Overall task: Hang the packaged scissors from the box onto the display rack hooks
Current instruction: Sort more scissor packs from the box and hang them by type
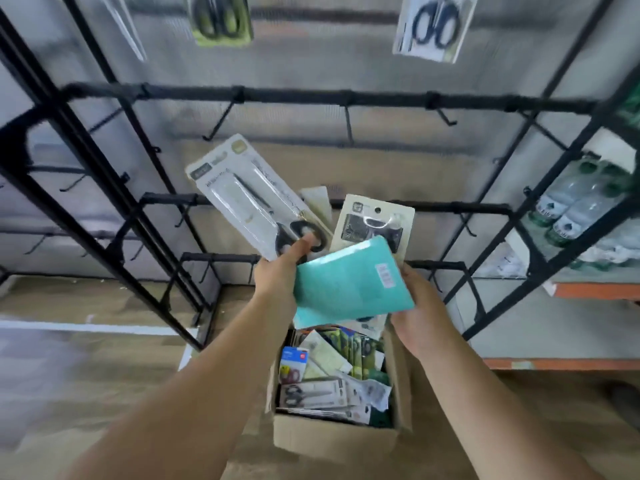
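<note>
— What sort of room surrounds the person?

— A stockroom, by the look of it. A black display rack (242,97) of metal bars stands against a pale, ribbed wall, with empty hooks (348,124) poking from its crossbars. Two scissor packs already hang near the top: a green one (221,19) and a white one (434,26). To the right, an orange-edged shelf (588,291) carries shrink-wrapped water bottles (581,206).

— And underfoot?

— A brownish floor (121,375), wood-toned, though blur on the left makes the surface hard to read. On it, below the hands, sits an open cardboard box (332,436) crammed with packaged scissors (313,393) lying at all angles.

— What is each hand doing?

— The left hand (282,271) holds a long white scissors pack (249,199) by its lower end, thumb pressed over the black handles, the card tilting up and left toward the rack. The right hand (420,320) curls its fingers round the edge of a teal pack (349,282), seen from the back, and a cream card (375,221) with a hang hole stands up behind it. Whether that card is in the same grip cannot be told.

— Where are these packs relative to the rack?

— Above the box, in front of the lower crossbars, touching no hook.
</note>
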The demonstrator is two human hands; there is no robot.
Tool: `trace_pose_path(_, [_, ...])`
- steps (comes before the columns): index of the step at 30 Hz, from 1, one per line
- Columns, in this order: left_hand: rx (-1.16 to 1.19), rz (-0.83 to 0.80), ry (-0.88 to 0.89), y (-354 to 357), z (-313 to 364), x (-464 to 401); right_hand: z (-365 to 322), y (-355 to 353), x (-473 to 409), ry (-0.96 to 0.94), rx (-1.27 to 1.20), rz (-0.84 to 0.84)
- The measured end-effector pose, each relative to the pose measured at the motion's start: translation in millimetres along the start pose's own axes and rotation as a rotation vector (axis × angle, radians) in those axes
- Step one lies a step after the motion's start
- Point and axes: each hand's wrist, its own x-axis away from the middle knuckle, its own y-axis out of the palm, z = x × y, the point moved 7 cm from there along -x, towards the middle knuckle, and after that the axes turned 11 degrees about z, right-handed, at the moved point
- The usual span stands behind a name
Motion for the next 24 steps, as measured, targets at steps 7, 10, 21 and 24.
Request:
trace_pose_path(7, [0.221,0.038,-0.16,-1,30,53,-54,41,38,0.111,-0.274,-0.087])
trace_pose_path(10, [0.236,0.033,-0.16,2,42,60,-74,51,44,0.007,-0.238,-0.128])
trace_pose_path(21, [0.19,-0.148,-0.032,-2,104,86,-158,43,35,-0.348,-0.06,0.07])
trace_pose_path(24, [0.193,-0.247,0.097,-19,128,91,-183,28,30,-0.376,-0.1,0.11])
